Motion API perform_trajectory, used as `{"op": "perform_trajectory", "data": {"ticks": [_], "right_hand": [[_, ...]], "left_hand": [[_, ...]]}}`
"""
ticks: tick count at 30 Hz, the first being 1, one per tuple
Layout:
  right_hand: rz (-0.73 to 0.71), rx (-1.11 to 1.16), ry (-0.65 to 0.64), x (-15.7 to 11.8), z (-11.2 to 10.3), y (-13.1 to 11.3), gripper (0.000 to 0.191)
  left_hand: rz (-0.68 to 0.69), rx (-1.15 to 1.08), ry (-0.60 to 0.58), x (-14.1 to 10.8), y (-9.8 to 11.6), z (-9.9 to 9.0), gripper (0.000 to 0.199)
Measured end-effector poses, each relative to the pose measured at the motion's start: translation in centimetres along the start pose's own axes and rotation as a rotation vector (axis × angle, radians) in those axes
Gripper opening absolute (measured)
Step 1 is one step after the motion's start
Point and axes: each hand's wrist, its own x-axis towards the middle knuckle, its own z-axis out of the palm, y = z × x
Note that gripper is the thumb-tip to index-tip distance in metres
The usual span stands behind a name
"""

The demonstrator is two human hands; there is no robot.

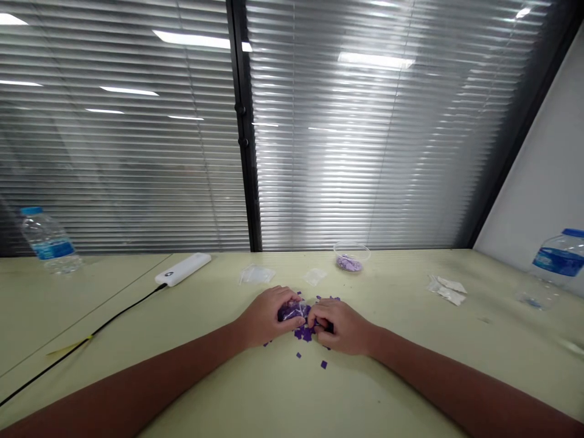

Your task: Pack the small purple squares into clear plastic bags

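Observation:
My left hand is wrapped round a clear plastic bag with dark purple pieces inside, low over the table. Close beside it on the right, my right hand has its fingers curled at the bag's right side; whatever is between them is too small to make out. Small purple squares lie scattered beneath and around both hands. One loose square rests nearer to me, below my right hand.
Behind the hands are clear plastic bags and a round clear container with lilac pieces. A white power bank with a black cable lies left. Crumpled white packets lie right. Bottles stand far left and right.

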Motion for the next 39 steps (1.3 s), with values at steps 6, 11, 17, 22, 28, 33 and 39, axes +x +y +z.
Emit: {"op": "perform_trajectory", "data": {"ticks": [6,11,17,22,28,33,39], "right_hand": [[-0.002,0.004,0.000,0.01,0.02,-0.04,0.023],[0.003,-0.007,0.001,-0.04,0.09,-0.02,0.022],[-0.006,-0.010,0.005,-0.05,0.00,-0.01,0.020],[-0.020,-0.003,0.018,0.07,-0.03,-0.18,0.018],[-0.014,0.011,0.021,-0.01,-0.02,-0.18,0.021],[-0.025,0.024,0.009,-0.03,-0.13,-0.03,0.030],[-0.026,0.007,0.015,0.01,0.13,0.06,0.028]], "left_hand": [[0.009,-0.001,-0.004,-0.06,0.01,-0.03,0.028],[0.006,0.000,0.000,-0.09,-0.05,0.01,0.028],[0.000,-0.002,-0.004,-0.06,0.02,-0.02,0.028],[0.001,-0.009,-0.005,-0.02,0.07,-0.03,0.029],[0.006,-0.014,0.000,-0.05,0.00,0.03,0.030],[0.008,-0.012,-0.005,-0.10,-0.05,0.06,0.028],[0.009,-0.008,-0.002,-0.07,-0.12,0.09,0.030]]}}
